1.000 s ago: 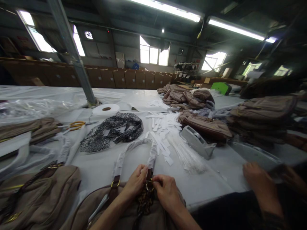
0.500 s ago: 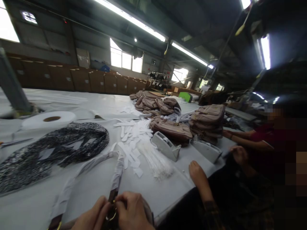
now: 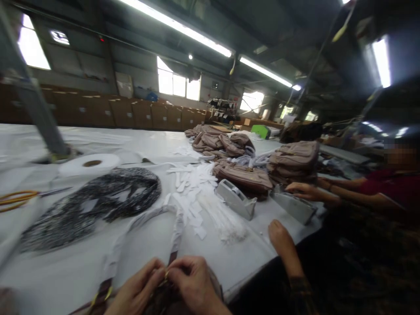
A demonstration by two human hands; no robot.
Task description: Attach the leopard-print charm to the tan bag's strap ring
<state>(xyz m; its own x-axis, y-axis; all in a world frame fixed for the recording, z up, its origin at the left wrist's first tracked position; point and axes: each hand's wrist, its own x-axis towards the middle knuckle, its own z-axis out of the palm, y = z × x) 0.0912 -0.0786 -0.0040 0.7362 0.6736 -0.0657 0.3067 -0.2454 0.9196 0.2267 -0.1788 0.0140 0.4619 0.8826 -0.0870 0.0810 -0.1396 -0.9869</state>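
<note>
At far left, yellow-handled scissors [image 3: 16,199] lie beside a white tape roll [image 3: 90,163] and a black-and-white speckled fabric [image 3: 95,199]. At bottom centre, the left hand [image 3: 136,293] and right hand [image 3: 193,284] pinch together at the gold ring of a paper-wrapped bag handle [image 3: 147,218]. Right of centre lie paper strips [image 3: 190,183], two tape dispensers [image 3: 236,199] and stacked tan bags [image 3: 295,159]. A co-worker's hand [image 3: 280,236] rests on the table edge.

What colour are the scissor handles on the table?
Orange-yellow: the scissors lie at the far left in the head view.
</note>
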